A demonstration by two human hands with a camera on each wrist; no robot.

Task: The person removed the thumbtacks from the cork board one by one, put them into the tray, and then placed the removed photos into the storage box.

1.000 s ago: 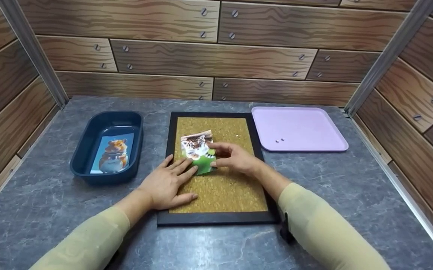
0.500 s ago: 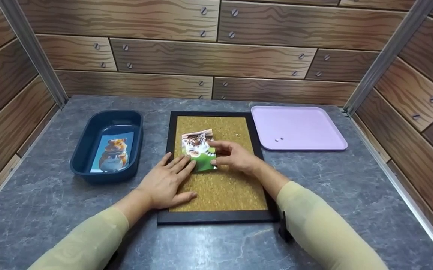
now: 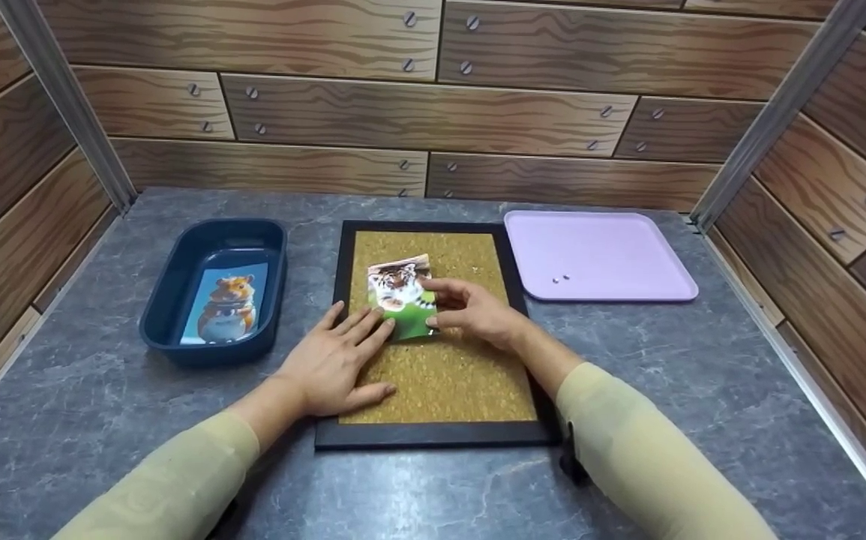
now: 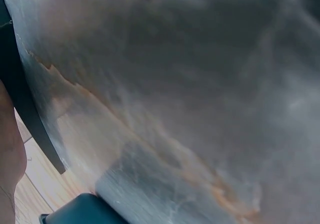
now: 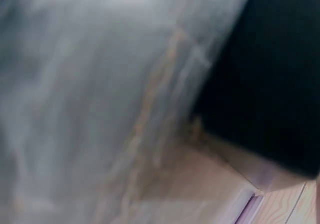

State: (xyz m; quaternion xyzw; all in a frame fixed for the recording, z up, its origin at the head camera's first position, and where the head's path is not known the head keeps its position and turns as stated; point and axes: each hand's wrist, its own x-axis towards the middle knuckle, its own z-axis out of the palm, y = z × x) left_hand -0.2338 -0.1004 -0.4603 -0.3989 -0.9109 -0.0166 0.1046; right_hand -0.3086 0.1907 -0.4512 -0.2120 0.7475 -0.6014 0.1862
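A small tiger picture [image 3: 401, 298] lies over the cork board [image 3: 447, 382], tilted slightly, near the board's upper middle. My right hand [image 3: 474, 311] holds the picture's right edge, index finger above and thumb lower down at the green part. Spread flat, my left hand [image 3: 335, 367] rests across the board's left frame, with its fingertips at the picture's lower left corner and its thumb stretched over the cork. Only a sliver of the left hand [image 4: 7, 159] shows in the left wrist view. The right wrist view has mostly blurred tabletop and the dark frame [image 5: 260, 78].
A dark blue bin [image 3: 159, 315] stands left of the board, with a hamster picture [image 3: 226, 306] inside. At the back right, a lilac tray [image 3: 612, 255] carries small shiny pieces [image 3: 561, 278] near its front edge. Wood-patterned walls [image 3: 373, 112] enclose the grey tabletop [image 3: 403, 495].
The tiger picture has shifted slightly up and right on the board, its bottom edge turning a little. My right hand's fingers moved with it; the left hand has stayed nearly still.
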